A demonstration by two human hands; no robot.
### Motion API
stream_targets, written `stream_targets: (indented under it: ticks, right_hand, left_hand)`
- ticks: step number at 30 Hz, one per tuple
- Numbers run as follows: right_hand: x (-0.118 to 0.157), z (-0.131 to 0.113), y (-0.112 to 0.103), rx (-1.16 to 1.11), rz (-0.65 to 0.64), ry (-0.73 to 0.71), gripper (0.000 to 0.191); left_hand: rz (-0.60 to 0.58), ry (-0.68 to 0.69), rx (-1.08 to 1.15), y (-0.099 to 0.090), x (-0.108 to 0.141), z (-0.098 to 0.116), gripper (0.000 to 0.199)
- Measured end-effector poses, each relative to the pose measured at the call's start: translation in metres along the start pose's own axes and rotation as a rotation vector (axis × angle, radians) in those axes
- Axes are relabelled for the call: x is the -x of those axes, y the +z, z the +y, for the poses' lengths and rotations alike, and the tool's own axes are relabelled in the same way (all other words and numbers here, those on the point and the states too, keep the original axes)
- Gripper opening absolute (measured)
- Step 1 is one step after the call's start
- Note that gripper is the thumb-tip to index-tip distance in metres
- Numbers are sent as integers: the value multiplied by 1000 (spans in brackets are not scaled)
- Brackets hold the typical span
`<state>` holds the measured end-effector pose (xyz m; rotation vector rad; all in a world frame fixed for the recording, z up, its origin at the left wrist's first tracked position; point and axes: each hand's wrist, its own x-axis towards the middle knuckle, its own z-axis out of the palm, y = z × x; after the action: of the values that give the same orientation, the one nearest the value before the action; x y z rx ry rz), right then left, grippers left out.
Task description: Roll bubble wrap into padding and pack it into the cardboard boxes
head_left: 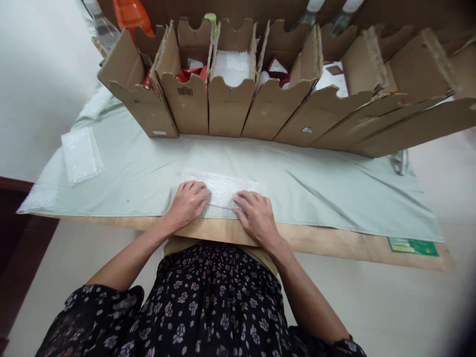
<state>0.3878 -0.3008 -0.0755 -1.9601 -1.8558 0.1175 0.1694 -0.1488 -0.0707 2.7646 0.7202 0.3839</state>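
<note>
A clear strip of bubble wrap (222, 191) lies near the front edge of the cloth-covered table, directly before me. My left hand (189, 202) grips its left part, fingers curled over the near edge. On the right part, my right hand (256, 213) bends its fingers over the wrap in the same way, thumb along the near side. The middle of the strip shows between the two hands, and its far edge lies on the cloth. Whether anything is rolled inside the wrap, I cannot tell.
A row of open cardboard boxes (228, 111) lines the back of the table (312, 233). Folded bubble wrap (82, 154) lies at the left. Behind the boxes stand an orange bottle (133, 17) and several clear bottles. A green card (412, 246) is at the front right edge.
</note>
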Motion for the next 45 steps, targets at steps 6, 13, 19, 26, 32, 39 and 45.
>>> stream_targets:
  ticks: [6, 13, 19, 26, 32, 39, 45]
  right_hand:
    - [34, 42, -20, 25, 75, 17, 29]
    - [20, 39, -15, 85, 46, -116, 27]
    - [32, -5, -29, 5, 100, -117, 26]
    - [25, -67, -6, -114, -42, -193, 20]
    - [7, -59, -8, -314, -66, -107, 17]
    - [6, -34, -4, -489, -94, 113, 59]
    - [-2, -26, 27, -295, 131, 232, 52]
  left_hand:
    - [75, 5, 28, -9, 19, -15, 32]
    - [91, -26, -74, -11, 18, -19, 28]
    - [162, -10, -45, -6, -37, -30, 28]
    - [102, 64, 129, -9, -36, -14, 54]
    - [-33, 96, 431, -16, 37, 28, 44]
    - [175, -379, 615, 10, 36, 37, 13]
    - [278, -379, 340, 16, 35, 35, 36]
